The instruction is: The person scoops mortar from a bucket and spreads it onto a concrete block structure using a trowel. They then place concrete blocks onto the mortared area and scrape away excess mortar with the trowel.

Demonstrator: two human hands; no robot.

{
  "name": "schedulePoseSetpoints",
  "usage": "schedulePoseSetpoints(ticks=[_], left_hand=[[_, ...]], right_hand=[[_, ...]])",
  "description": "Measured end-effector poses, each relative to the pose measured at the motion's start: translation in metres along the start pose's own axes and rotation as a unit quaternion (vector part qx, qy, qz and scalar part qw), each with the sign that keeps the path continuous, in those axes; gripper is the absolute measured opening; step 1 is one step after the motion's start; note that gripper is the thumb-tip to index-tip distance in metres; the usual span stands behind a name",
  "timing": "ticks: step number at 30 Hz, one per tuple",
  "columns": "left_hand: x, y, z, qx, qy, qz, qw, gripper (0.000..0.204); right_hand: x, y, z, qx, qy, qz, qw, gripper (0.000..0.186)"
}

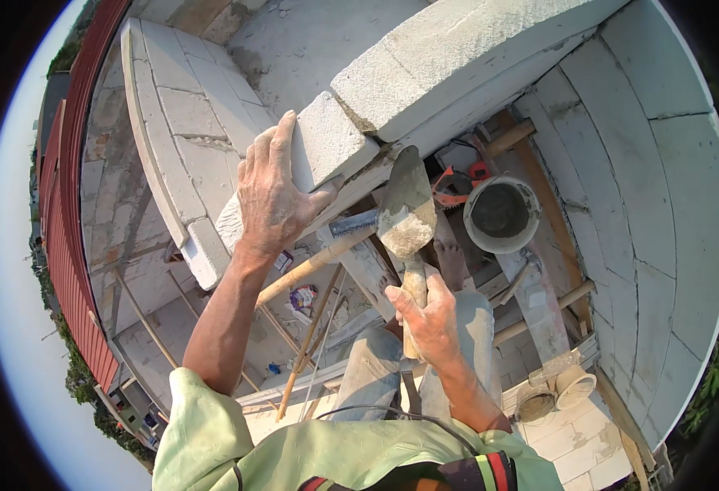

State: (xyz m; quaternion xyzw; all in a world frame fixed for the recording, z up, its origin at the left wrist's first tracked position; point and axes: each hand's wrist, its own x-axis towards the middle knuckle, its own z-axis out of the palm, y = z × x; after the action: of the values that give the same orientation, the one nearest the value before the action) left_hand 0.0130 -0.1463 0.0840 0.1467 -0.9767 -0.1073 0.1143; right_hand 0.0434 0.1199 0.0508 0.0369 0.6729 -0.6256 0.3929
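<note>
My left hand [271, 190], dusty with fingers stretched out, lies on a small white block [332, 143] at the end of a block course. A narrow gap parts this block from the longer white block [425, 69] beside it. My right hand [429, 315] is wrapped round the wooden handle of a trowel [408, 192]. The trowel's blade points up and away, close to the wall's near face by the gap. Grey mortar coats the blade, with a paler lump near the handle.
A bucket of grey mortar [502, 214] stands at the right beside an orange-red tool [453, 186]. Bamboo poles [314, 266] and planks form a scaffold under me, with a drop to a lower floor at left. Block walls [613, 164] rise on the right. Small containers [574, 386] sit lower right.
</note>
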Motion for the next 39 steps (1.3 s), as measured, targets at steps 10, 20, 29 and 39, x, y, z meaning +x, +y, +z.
schedulePoseSetpoints(ticks=[10,20,29,39], left_hand=[[-0.001,-0.002,0.000,-0.006,0.020,0.020,1.000,0.105],[-0.002,-0.013,-0.006,-0.118,-0.022,-0.010,0.993,0.072],[0.000,-0.010,-0.004,-0.120,-0.023,-0.027,0.992,0.073],[-0.001,-0.009,-0.006,-0.099,0.003,-0.011,0.995,0.072]], right_hand=[[0.000,-0.013,0.044,0.049,0.012,0.017,0.999,0.038],[-0.007,-0.058,0.119,-0.030,0.062,-0.027,0.997,0.071],[-0.028,-0.017,0.070,-0.199,0.026,-0.148,0.969,0.070],[0.006,-0.020,0.049,-0.070,0.028,-0.159,0.984,0.046]])
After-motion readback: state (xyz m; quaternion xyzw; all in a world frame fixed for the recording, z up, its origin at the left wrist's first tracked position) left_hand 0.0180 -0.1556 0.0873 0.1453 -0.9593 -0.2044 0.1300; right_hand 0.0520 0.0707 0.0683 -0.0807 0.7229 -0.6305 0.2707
